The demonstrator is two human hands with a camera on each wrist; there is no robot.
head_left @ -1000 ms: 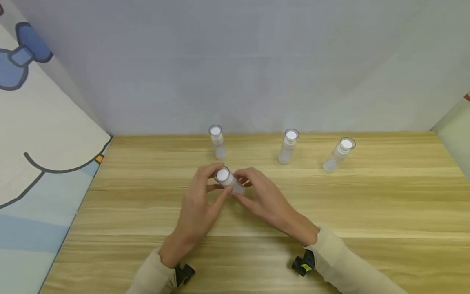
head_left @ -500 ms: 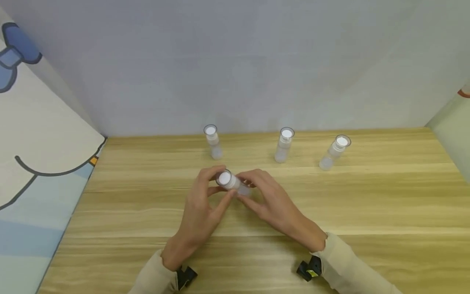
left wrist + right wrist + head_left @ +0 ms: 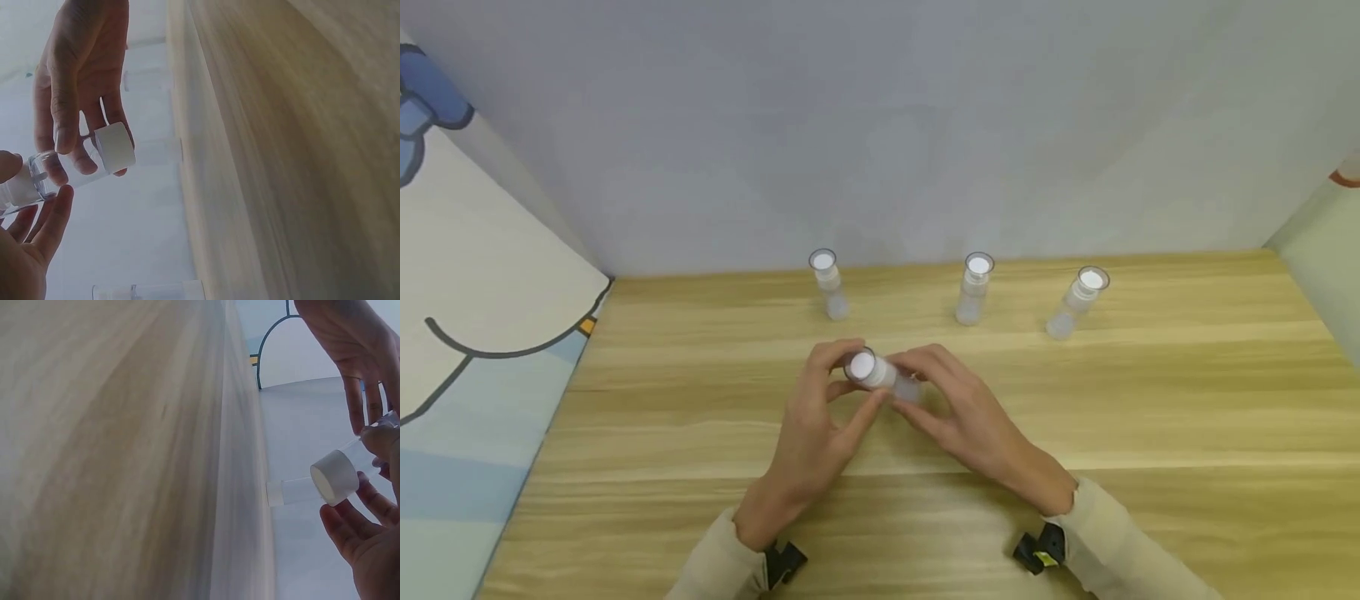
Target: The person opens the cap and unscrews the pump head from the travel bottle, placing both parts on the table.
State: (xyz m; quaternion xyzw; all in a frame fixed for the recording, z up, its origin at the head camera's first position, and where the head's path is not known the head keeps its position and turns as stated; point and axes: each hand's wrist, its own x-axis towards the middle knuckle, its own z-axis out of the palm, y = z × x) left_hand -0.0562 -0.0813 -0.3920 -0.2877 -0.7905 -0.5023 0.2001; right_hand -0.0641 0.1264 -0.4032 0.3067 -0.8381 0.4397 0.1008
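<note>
A small clear bottle [image 3: 882, 375] with a white collar, a clear cap and a white base is tilted between my two hands, its cap end to the left. My left hand [image 3: 812, 417] pinches its upper end, thumb in front and fingers behind. Lower down the body, my right hand [image 3: 966, 408] grips it between thumb and fingers. In the left wrist view, the bottle's white base [image 3: 115, 147] sticks out past the right fingers, above the tabletop. The right wrist view also shows that base [image 3: 334, 478] from below, with the left hand [image 3: 359, 356] at the upper right.
Three similar bottles stand upright along the back of the wooden table [image 3: 700, 450]: a left one [image 3: 830, 285], a middle one [image 3: 973, 289] and a right one [image 3: 1077, 302]. Behind them rises a pale grey wall [image 3: 880, 125]. A cartoon-printed panel [image 3: 490, 275] borders the left side.
The held bottle has tilted further, its lower end swinging right along with my right hand. Both hands keep their grip. The background and standing bottles have shifted left and slightly up in the head view.
</note>
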